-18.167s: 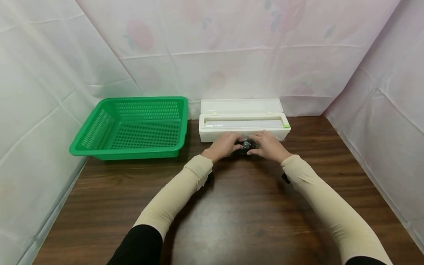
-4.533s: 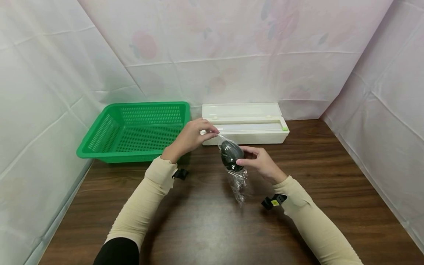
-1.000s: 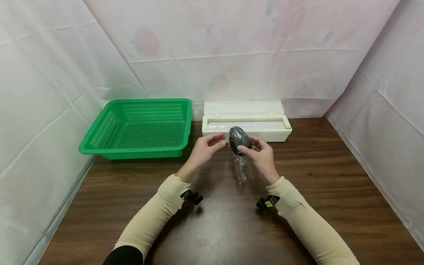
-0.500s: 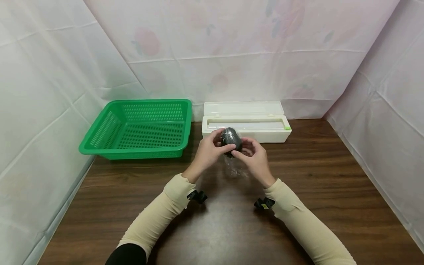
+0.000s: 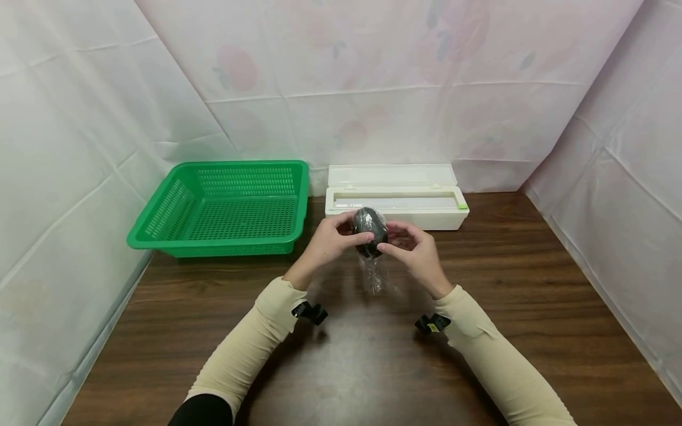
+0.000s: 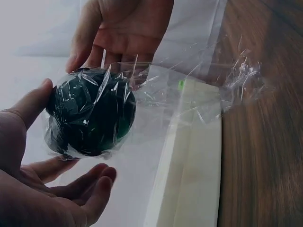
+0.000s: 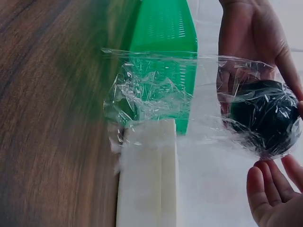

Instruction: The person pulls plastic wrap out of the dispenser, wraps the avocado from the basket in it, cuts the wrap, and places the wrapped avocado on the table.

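A dark green, egg-shaped avocado (image 5: 369, 228) wrapped in clear cling film is held up over the table between both hands. My left hand (image 5: 333, 239) grips its left side, thumb across the front and fingers behind. On the right, my right hand (image 5: 415, 251) pinches its lower right side between thumb and fingers. A loose tail of cling film (image 7: 147, 90) hangs down from the avocado, crumpled at its end. In the left wrist view the film lies tight and creased over the avocado (image 6: 92, 113).
Behind the hands stands a white cling film dispenser (image 5: 437, 220), lid raised, with a roll inside and a green slider at its right end. A green plastic basket (image 5: 224, 248) stands to its left. Pale curtains (image 5: 394, 118) enclose the brown wooden table (image 5: 479, 367) at back and sides.
A second ago only the right hand held the wrapped avocado. The left hand has since taken hold of its left side, and the avocado has shifted slightly left.
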`<state>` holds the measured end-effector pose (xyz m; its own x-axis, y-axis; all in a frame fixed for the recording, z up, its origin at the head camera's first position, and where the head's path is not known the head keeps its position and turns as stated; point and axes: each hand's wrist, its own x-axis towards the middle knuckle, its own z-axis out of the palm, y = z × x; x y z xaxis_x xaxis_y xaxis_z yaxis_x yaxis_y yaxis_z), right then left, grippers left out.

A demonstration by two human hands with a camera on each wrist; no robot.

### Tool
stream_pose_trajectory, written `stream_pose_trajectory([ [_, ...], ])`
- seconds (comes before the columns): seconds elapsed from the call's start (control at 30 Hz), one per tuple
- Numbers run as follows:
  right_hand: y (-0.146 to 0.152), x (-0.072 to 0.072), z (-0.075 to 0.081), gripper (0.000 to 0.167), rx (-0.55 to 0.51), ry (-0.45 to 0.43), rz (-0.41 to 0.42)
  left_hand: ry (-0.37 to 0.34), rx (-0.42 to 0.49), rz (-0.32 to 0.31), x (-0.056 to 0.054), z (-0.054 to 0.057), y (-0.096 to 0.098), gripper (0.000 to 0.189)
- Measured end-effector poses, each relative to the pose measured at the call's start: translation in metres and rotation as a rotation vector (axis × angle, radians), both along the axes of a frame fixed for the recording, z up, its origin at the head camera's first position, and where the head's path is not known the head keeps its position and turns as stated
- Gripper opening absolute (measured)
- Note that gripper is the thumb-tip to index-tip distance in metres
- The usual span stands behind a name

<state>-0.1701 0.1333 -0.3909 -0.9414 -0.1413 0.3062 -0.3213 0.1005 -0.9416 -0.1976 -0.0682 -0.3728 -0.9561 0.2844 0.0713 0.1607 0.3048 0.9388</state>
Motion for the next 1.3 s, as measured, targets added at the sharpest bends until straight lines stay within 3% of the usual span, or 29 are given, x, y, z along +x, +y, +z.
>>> stream_pose_trajectory([
  [0.13,0.0015,-0.0005,0.0003,0.053,0.117,0.040,-0.015,-0.017,-0.007,0.017,-0.0010,-0.0028,-0.0023,0.051],
  [0.33,0.0040,-0.0037,0.0052,0.094,0.464,0.374,0.008,-0.021,-0.011,0.043,-0.0014,-0.0042,-0.0035,0.053],
  [0.43,0.0037,-0.0061,0.0045,0.101,0.547,0.451,0.093,-0.013,0.010,0.040,-0.0001,-0.0023,-0.0022,0.054],
  [0.53,0.0031,-0.0069,0.0029,0.098,0.551,0.405,0.141,-0.011,0.034,0.028,0.0018,0.0001,-0.0003,0.054],
  [0.7,0.0032,-0.0077,0.0023,0.090,0.495,0.256,0.164,-0.013,0.039,0.012,0.0035,0.0011,0.0020,0.051],
  [0.83,0.0037,-0.0088,0.0017,0.077,0.502,0.186,0.168,-0.021,0.025,-0.004,0.0036,0.0005,0.0029,0.051],
  [0.93,0.0048,-0.0090,0.0003,0.069,0.489,0.177,0.129,-0.033,0.005,-0.036,0.0034,0.0012,0.0038,0.056],
  [1.07,0.0062,-0.0095,-0.0007,0.074,0.472,0.210,0.085,-0.044,-0.011,-0.056,0.0023,0.0003,0.0040,0.063],
  [1.3,0.0102,-0.0097,0.0049,0.101,0.539,0.276,0.092,-0.071,0.019,-0.004,0.0042,-0.0059,0.0019,0.063],
])
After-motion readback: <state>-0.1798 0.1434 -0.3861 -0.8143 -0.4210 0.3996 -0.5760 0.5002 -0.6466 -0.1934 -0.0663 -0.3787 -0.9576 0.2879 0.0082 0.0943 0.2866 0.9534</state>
